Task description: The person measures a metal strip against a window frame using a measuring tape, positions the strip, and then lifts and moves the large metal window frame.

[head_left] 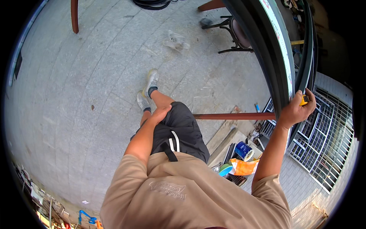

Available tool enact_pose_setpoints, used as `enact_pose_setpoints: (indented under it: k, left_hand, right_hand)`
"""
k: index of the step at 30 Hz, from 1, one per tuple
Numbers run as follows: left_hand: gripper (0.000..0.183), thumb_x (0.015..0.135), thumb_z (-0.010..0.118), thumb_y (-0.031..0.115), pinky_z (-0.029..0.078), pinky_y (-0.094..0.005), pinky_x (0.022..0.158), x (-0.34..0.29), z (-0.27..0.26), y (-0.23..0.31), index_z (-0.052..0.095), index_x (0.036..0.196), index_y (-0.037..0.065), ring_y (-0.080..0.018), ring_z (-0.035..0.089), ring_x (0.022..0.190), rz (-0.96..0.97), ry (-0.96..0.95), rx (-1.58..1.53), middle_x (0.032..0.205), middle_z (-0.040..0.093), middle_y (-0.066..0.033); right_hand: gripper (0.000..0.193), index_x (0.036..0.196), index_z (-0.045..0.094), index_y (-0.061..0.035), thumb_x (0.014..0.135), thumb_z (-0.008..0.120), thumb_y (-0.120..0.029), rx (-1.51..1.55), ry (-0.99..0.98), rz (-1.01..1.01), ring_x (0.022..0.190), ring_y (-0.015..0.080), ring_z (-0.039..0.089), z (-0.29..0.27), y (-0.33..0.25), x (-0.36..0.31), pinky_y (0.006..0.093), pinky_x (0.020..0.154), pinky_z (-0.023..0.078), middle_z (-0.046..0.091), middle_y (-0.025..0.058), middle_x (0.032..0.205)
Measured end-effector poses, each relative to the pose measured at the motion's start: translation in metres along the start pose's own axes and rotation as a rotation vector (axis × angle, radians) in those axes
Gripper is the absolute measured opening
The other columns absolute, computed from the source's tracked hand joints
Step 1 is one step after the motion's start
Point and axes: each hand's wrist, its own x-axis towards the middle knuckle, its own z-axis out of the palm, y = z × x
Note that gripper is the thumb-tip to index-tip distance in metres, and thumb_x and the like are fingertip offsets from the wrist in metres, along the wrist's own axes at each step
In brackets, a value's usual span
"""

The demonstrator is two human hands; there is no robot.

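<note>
One yellow-and-black tool (304,100) in your right hand (294,111)

Your right fingers curl around the tool, right of the frame; they hide too much to tell its long axis or which way it points. Beside it, at least two dark profiles (265,45), one bearing a white strip (281,34), run lengthwise from the top right down toward that hand. At centre, your left hand (161,113) rests on one bent leg; I cannot tell its finger spread. Two shoes (152,78) show above it.
</note>
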Motion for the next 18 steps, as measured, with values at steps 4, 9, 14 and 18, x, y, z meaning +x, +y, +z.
enact_pose_setpoints:
  k: [4,9,14,18]
  left_hand:
    - [0.078,0.1,0.045,0.078,0.037,-0.0436,0.123,0.041,0.03,-0.046,0.058,0.157,0.027,-0.0378,0.051,0.149,-0.086,0.066,-0.128,0.161,0.055,-0.0186]
    - [0.083,0.098,0.054,0.076,0.041,-0.0425,0.12,-0.023,0.002,0.014,0.058,0.158,0.018,-0.0383,0.056,0.144,-0.112,-0.006,-0.064,0.155,0.058,-0.027]
    - [0.09,0.096,0.057,0.078,0.045,-0.0412,0.115,0.03,0.036,-0.042,0.067,0.146,0.004,-0.0318,0.061,0.138,0.071,0.113,-0.419,0.149,0.062,-0.03]
    - [0.076,0.102,0.056,0.068,0.047,-0.0423,0.11,-0.019,0.014,0.007,0.072,0.136,0.002,-0.0337,0.063,0.132,-0.208,-0.014,-0.276,0.141,0.066,-0.0295]
  right_hand:
    - [0.026,0.12,0.067,-0.0047,0.099,0.071,-0.018,0.024,0.002,-0.01,0.11,0.0235,0.062,0.0,-0.004,0.004,0.0376,0.1,0.053,0.062,0.0115,0.117]
    - [0.027,0.121,0.066,-0.0047,0.098,0.071,-0.018,0.012,0.006,0.008,0.112,0.0234,0.062,0.0,0.005,-0.003,0.0375,0.1,0.053,0.062,0.0114,0.117]
    - [0.028,0.121,0.066,-0.0044,0.098,0.072,-0.019,0.012,-0.004,-0.026,0.114,0.0246,0.061,0.002,-0.001,0.002,0.0382,0.101,0.052,0.063,0.0116,0.117]
    - [0.027,0.12,0.067,-0.0041,0.097,0.071,-0.018,-0.003,0.011,-0.026,0.113,0.0255,0.062,0.004,0.006,-0.003,0.039,0.101,0.052,0.064,0.0118,0.116]
